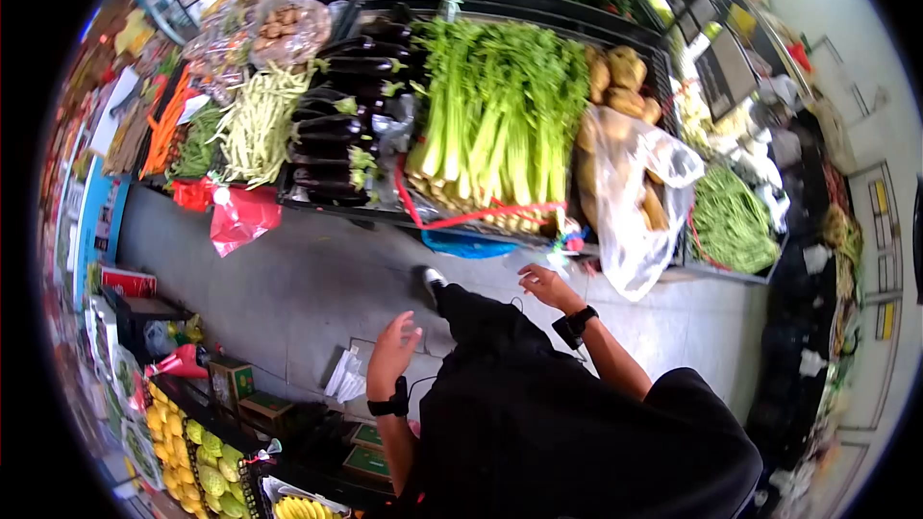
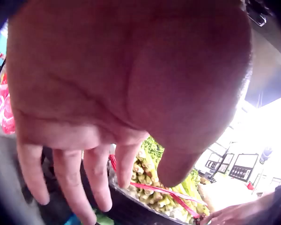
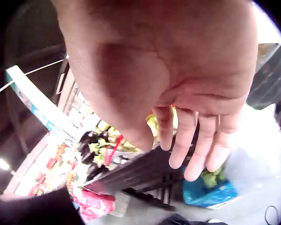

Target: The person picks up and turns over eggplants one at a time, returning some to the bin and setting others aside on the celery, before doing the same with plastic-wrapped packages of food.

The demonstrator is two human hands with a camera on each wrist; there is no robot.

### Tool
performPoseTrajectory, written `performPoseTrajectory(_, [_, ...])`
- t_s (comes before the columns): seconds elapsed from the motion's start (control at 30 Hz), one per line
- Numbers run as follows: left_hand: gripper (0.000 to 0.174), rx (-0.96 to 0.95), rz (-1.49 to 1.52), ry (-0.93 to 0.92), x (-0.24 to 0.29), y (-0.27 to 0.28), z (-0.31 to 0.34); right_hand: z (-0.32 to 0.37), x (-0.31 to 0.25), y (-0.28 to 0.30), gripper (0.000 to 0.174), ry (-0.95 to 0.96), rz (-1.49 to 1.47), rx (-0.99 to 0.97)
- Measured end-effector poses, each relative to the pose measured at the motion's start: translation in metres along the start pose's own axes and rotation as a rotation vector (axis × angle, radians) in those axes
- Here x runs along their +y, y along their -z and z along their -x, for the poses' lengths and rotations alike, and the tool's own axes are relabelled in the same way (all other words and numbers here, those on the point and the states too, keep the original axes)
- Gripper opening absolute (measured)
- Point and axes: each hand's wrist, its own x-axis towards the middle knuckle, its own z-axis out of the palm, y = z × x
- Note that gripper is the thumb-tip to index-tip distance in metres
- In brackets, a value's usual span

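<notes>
Though apart from celery [image 1: 500, 115], left hand [image 1: 391, 356] and right hand [image 1: 550, 286] empty, loose-fingered, markings on red box [image 1: 128, 282] illegible.

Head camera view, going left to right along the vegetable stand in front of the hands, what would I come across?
Carrots, pale beans, eggplants, celery, potatoes, then long green beans.

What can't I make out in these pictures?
Celery: left wrist view, partly behind the left hand; right wrist view, mostly behind the right hand.
Potatoes: head view, some veiled by the plastic bag.
Bananas: head view, cut off by the bottom edge.
Distant goods: right wrist view, too blurred to name.
</notes>
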Motion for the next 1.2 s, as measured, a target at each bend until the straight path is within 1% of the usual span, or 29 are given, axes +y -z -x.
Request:
performPoseTrajectory(0.07, [0.048, 0.034, -0.116, -0.02, 0.008, -0.02, -0.012, -0.023, -0.037, 0.009, 0.031, 0.125, -0.06, -0.048])
performPoseTrajectory(0.1, [0.048, 0.023, -0.054, -0.013, -0.007, 0.047, -0.025, -0.065, -0.106, -0.036, 0.029, 0.152, 0.002, -0.078])
performPoseTrajectory(0.17, [0.046, 0.072, 0.06, -0.093, 0.014, 0.081, -0.053, -0.127, -0.161, -0.05, 0.029, 0.506, 0.108, 0.003])
performPoseTrajectory(0.2, [0.045, 0.069, 0.131, -0.118, 0.019, 0.099, -0.065, -0.158, -0.189, -0.057, 0.028, 0.532, 0.137, -0.007])
performPoseTrajectory(0.27, [0.046, 0.097, 0.167, -0.118, 0.018, 0.132, -0.085, -0.21, -0.248, -0.068, 0.027, 0.575, 0.184, -0.037])
performPoseTrajectory(0.3, [0.046, 0.108, 0.179, -0.108, 0.016, 0.15, -0.091, -0.225, -0.288, -0.067, 0.026, 0.553, 0.185, -0.025])
performPoseTrajectory(0.37, [0.047, 0.135, 0.079, -0.039, 0.008, 0.189, -0.107, -0.28, -0.323, -0.079, 0.025, 0.583, 0.126, 0.08])
performPoseTrajectory(0.43, [0.047, 0.13, -0.048, 0.035, -0.009, 0.225, -0.122, -0.332, -0.36, -0.078, 0.025, 0.63, 0.077, 0.129])
performPoseTrajectory(0.47, [0.047, 0.121, -0.006, 0.056, -0.011, 0.244, -0.134, -0.359, -0.373, -0.078, 0.025, 0.646, 0.071, 0.158])
performPoseTrajectory(0.5, [0.047, 0.115, -0.068, 0.056, -0.009, 0.263, -0.149, -0.389, -0.381, -0.075, 0.026, 0.685, 0.11, 0.191])
performPoseTrajectory(0.57, [0.047, 0.094, -0.181, 0.078, -0.005, 0.295, -0.171, -0.431, -0.399, -0.066, 0.03, 0.636, 0.266, 0.292])
performPoseTrajectory(0.6, [0.047, 0.099, -0.214, 0.058, 0.0, 0.31, -0.181, -0.447, -0.412, -0.054, 0.033, 0.628, 0.271, 0.275])
performPoseTrajectory(0.63, [0.047, 0.092, -0.178, 0.054, 0.006, 0.323, -0.192, -0.474, -0.414, -0.047, 0.037, 0.61, 0.277, 0.256])
performPoseTrajectory(0.67, [0.047, 0.09, -0.137, 0.05, 0.011, 0.334, -0.202, -0.498, -0.421, -0.039, 0.037, 0.634, 0.227, 0.269])
performPoseTrajectory(0.7, [0.047, 0.091, -0.096, 0.047, 0.014, 0.344, -0.212, -0.52, -0.43, -0.029, 0.036, 0.681, 0.242, 0.286])
performPoseTrajectory(0.73, [0.046, 0.093, -0.055, 0.022, 0.015, 0.352, -0.219, -0.557, -0.425, -0.024, 0.04, 0.734, 0.402, 0.368])
performPoseTrajectory(0.77, [0.046, 0.08, -0.035, 0.034, 0.015, 0.358, -0.226, -0.576, -0.433, -0.016, 0.044, 0.803, 0.458, 0.436])
performPoseTrajectory(0.8, [0.047, 0.074, -0.014, 0.053, 0.014, 0.363, -0.23, -0.602, -0.438, -0.008, 0.048, 0.682, 0.562, 0.41])
performPoseTrajectory(0.83, [0.047, 0.073, 0.007, 0.071, 0.011, 0.367, -0.231, -0.622, -0.44, -0.003, 0.054, 0.688, 0.599, 0.412])
performPoseTrajectory(0.87, [0.046, 0.11, -0.009, 0.052, -0.004, 0.365, -0.232, -0.643, -0.438, -0.002, 0.064, 0.692, 0.676, 0.444])
performPoseTrajectory(0.9, [0.047, 0.114, -0.024, 0.086, -0.008, 0.368, -0.232, -0.657, -0.442, 0.004, 0.074, 0.702, 0.72, 0.405])
performPoseTrajectory(0.93, [0.047, 0.122, -0.035, 0.121, -0.01, 0.37, -0.231, -0.684, -0.429, 0.007, 0.079, 0.731, 0.806, 0.38])
performPoseTrajectory(0.97, [0.047, 0.127, -0.04, 0.159, -0.013, 0.371, -0.227, -0.693, -0.429, 0.008, 0.078, 0.593, 0.878, 0.269])
performPoseTrajectory(1.03, [0.048, 0.171, -0.029, 0.19, -0.022, 0.374, -0.222, -0.718, -0.407, 0.007, 0.074, 0.513, 0.835, 0.153])
performPoseTrajectory(1.1, [0.048, 0.252, 0.03, 0.216, -0.027, 0.374, -0.219, -0.714, -0.412, 0.0, 0.074, 0.471, 0.877, 0.237])
performPoseTrajectory(1.13, [0.047, 0.289, 0.049, 0.225, -0.028, 0.374, -0.217, -0.714, -0.421, -0.003, 0.073, 0.405, 0.903, 0.213])
performPoseTrajectory(1.2, [0.047, 0.301, 0.065, 0.277, -0.034, 0.373, -0.215, -0.714, -0.429, -0.004, 0.074, 0.393, 0.903, 0.185])
